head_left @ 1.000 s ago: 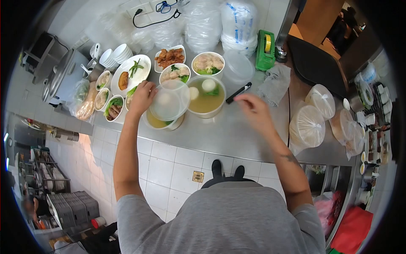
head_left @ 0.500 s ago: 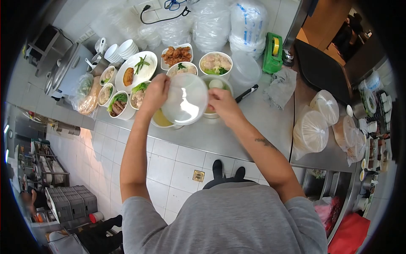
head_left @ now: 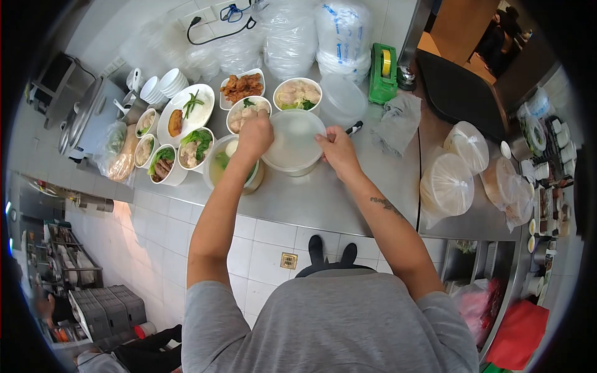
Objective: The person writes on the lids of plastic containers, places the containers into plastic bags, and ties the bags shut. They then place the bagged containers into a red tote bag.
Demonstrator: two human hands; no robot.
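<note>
Two hands on one lidded bowl (head_left: 293, 149) near the middle of the steel counter (head_left: 323, 193). Left hand (head_left: 255, 135) at the bowl's left rim, fingers curled down onto the clear lid (head_left: 293, 138), pressing its edge. Right hand (head_left: 339, 149) at the bowl's right rim, fingers bent over the lid edge, gripping lid and bowl together. Lid flat across the bowl top, cloudy, contents blurred beneath.

Just left of the lidded bowl, partly under the left forearm: open soup bowl (head_left: 230, 163) with broth, greens and a pale ball. Further left of it: small bowls of greens and meat (head_left: 163, 163), then a white plate (head_left: 186, 112) with a fried piece and green stalks. Behind the lidded bowl: bowl of dumplings with greens (head_left: 297, 94) and a dish of fried pieces (head_left: 241, 86). Right of the lidded bowl, just past the right hand: black marker (head_left: 354, 128), then a grey cloth (head_left: 398, 121). Behind and right of the lidded bowl: green tape dispenser (head_left: 382, 73) and stacks of clear containers in plastic (head_left: 339, 34). Well right of the lidded bowl, at the counter's far end: tied plastic bags (head_left: 448, 186) with bowls inside
</note>
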